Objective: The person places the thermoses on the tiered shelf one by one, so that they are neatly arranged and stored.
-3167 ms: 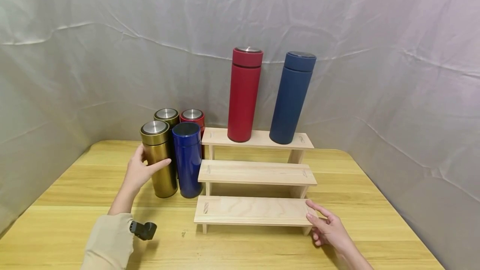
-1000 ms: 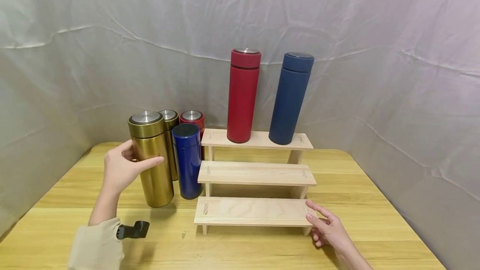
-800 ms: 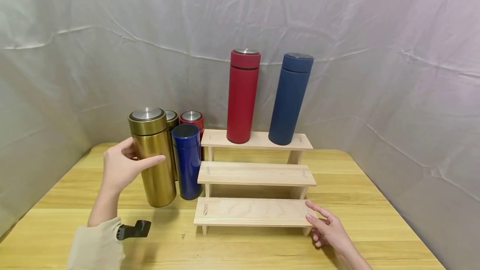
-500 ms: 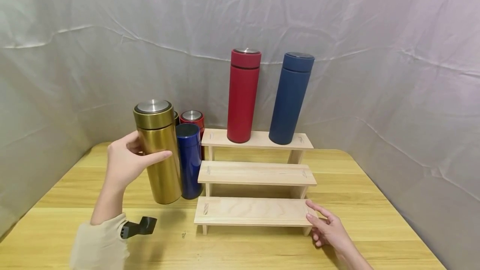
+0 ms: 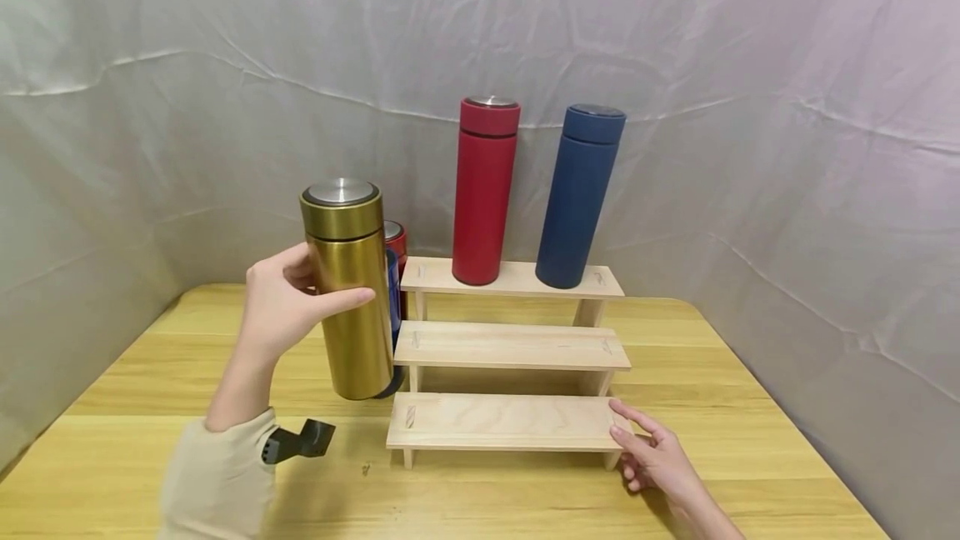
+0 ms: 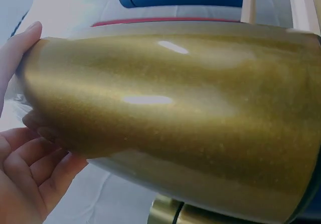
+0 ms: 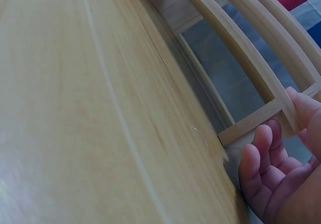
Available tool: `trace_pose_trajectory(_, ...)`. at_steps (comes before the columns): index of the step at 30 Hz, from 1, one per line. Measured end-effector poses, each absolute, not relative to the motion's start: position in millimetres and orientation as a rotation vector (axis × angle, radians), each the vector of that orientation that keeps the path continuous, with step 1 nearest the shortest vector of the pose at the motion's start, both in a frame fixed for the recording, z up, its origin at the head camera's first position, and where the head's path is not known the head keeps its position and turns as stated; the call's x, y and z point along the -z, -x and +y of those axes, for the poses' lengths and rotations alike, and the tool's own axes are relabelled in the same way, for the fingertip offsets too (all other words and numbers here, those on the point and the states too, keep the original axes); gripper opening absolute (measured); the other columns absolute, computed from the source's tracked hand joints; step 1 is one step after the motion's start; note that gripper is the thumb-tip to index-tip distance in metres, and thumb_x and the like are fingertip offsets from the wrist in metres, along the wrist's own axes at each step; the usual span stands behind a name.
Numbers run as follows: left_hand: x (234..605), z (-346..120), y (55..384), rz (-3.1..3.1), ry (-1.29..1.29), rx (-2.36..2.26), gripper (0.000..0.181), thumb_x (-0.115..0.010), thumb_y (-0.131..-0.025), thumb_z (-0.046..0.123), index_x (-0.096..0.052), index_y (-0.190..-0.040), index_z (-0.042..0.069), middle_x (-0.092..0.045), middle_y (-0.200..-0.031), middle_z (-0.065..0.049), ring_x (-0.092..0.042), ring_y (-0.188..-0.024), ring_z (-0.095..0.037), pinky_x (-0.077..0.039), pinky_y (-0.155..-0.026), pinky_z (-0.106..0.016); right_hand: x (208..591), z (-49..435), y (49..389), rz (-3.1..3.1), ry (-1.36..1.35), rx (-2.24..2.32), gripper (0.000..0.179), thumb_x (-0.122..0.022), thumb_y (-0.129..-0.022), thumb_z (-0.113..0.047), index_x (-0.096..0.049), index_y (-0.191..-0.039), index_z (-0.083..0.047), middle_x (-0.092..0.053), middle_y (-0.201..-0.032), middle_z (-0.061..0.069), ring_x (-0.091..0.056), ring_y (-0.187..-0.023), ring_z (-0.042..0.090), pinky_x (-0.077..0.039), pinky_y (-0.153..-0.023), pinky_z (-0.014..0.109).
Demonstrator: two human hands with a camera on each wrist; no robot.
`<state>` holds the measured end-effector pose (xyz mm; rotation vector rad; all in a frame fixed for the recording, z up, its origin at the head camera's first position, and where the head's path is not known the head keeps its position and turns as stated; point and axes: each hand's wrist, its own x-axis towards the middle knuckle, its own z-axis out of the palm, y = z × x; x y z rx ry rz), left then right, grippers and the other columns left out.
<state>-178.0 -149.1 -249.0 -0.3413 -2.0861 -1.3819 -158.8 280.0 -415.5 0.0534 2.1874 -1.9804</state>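
Note:
Thumb and fingers of my left hand (image 5: 281,307) grip a shiny gold thermos (image 5: 356,348) around its upper body. It is upright with a slight tilt, raised close over the table just left of a three-step wooden stand (image 5: 502,423). In the left wrist view, the gold thermos (image 6: 165,98) fills most of the picture. My right hand (image 5: 660,457) pinches the right end of the stand's lowest step. The right wrist view shows the thumb against the step's edge and the other fingers curled below it.
A red thermos (image 5: 483,207) and a matte blue thermos (image 5: 579,207) stand on the top step. Behind the held thermos, a glossy blue thermos (image 5: 393,298) and a shorter red one (image 5: 399,252) are partly hidden. Another gold thermos (image 6: 165,211) shows in the left wrist view.
My left hand took hold of the front gold thermos, drew it out to the left and nearer, then lifted it rightward, covering the ones behind. My right hand stayed on the stand.

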Motion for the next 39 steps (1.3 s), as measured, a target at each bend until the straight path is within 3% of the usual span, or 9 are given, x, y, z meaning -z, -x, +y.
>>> trace_pose_trajectory(8, 247.3, -130.8, 180.3, -2.087, 0.419, 1.452, 0.038, -0.085, -0.057, 0.016, -0.064, -0.086, 0.001, -0.064, -0.071, -0.006, -0.058, -0.057, -0.014, -0.048, -0.050, -0.025, 415.2, 278.8, 158.8, 2.201, -0.064, 1.970, 0.031, -0.059, -0.086, -0.023, -0.055, -0.102, -0.050, -0.051, -0.053, 0.000, -0.048, -0.045, 0.009, -0.045, -0.044, 0.023)
trace_pose_trajectory(16, 244.5, -110.0, 186.9, -2.076, 0.503, 1.503, 0.042, -0.085, -0.056, 0.020, -0.065, -0.089, 0.003, -0.065, -0.076, -0.007, -0.061, -0.063, -0.016, -0.050, -0.057, -0.028, 415.1, 278.5, 158.6, 2.208, -0.075, 1.964, 0.031, -0.059, -0.086, -0.024, -0.055, -0.100, -0.051, -0.050, -0.053, 0.000, -0.048, -0.045, 0.009, -0.045, -0.044, 0.023)
trace_pose_trajectory(26, 245.1, -85.2, 200.4, -2.072, 0.531, 1.452, 0.039, -0.085, -0.055, 0.026, -0.062, -0.081, 0.008, -0.061, -0.067, -0.002, -0.054, -0.057, -0.013, -0.046, -0.051, -0.027, 415.6, 278.6, 158.0, 2.240, -0.088, 1.946, 0.032, -0.060, -0.086, -0.024, -0.056, -0.100, -0.052, -0.050, -0.052, 0.001, -0.047, -0.044, 0.010, -0.045, -0.044, 0.023)
trace_pose_trajectory(32, 244.8, -68.6, 207.4, -2.060, 0.588, 1.486, 0.042, -0.085, -0.056, 0.027, -0.064, -0.086, 0.007, -0.064, -0.075, -0.001, -0.059, -0.063, -0.013, -0.049, -0.056, -0.030, 414.7, 277.9, 157.9, 2.241, -0.094, 1.942, 0.031, -0.060, -0.086, -0.024, -0.056, -0.099, -0.052, -0.050, -0.052, 0.001, -0.047, -0.044, 0.010, -0.045, -0.044, 0.023)
trace_pose_trajectory(39, 242.5, -50.9, 216.3, -2.034, 0.617, 1.511, 0.040, -0.085, -0.056, 0.030, -0.063, -0.083, 0.009, -0.063, -0.068, 0.000, -0.057, -0.059, -0.013, -0.047, -0.052, -0.031, 413.6, 277.6, 157.9, 2.252, -0.099, 1.934, 0.031, -0.060, -0.086, -0.024, -0.056, -0.099, -0.051, -0.050, -0.052, 0.001, -0.048, -0.044, 0.010, -0.045, -0.043, 0.023)
